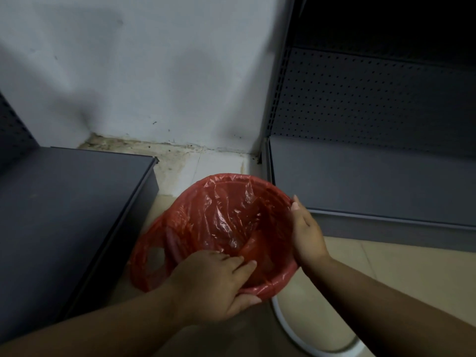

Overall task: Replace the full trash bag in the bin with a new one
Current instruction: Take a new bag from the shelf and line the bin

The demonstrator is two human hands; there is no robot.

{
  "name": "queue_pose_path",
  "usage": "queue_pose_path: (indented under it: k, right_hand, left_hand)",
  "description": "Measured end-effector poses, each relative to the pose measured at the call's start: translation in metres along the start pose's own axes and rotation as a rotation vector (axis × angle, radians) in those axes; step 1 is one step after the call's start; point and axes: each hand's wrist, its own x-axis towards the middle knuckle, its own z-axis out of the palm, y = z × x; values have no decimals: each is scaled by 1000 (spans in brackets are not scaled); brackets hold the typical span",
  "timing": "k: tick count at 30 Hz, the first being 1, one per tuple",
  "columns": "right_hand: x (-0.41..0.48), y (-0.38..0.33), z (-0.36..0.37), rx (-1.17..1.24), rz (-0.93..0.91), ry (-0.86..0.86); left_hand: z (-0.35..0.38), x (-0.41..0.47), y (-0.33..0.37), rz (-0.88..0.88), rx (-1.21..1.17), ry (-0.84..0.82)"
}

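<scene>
A round red bin [280,278] stands on the floor between two grey shelf bases. A thin red plastic bag [226,217] lines it, stretched over the far and right rim, with its handle loop [154,258] hanging loose outside on the left. My left hand [219,282] grips the near rim, fingers inside on the bag and thumb outside underneath. My right hand [306,233] holds the right rim, pressing the bag's edge against it. The inside of the bag looks empty.
A dark grey shelf base [72,215] sits close on the left and another with a perforated back panel [373,181] on the right. A stained white wall [154,73] is behind. A white ring [296,336] lies on the tan floor tiles near the bin.
</scene>
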Motion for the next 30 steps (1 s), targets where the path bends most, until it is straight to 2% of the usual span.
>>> queue_pose_path:
  k: [4,7,10,12,16,22,25,30]
  right_hand:
    - [3,2,-1,179,83,-3]
    - [12,8,-8,198,87,104]
    - [20,22,-26,-91,34,223]
    - [28,40,-42,-379,19,217]
    - [46,90,-70,-836,58,-33]
    - [63,145,-83,-1160,44,-386]
    - [72,159,-79,-1280,28,-498]
    - [91,172,-66,-1328,-20,-588]
  left_hand:
    - [-18,5,5,-4,-72,97]
    - [-28,23,6,-89,-259,109]
    - [-36,54,2,-169,-225,180]
    - [-38,74,-1,-200,-178,172]
    - [-36,104,1,-245,-76,169]
    - [-29,125,-3,-307,-64,210]
    - [-26,127,-11,-386,-35,179]
    - [-21,125,-22,-476,-13,208]
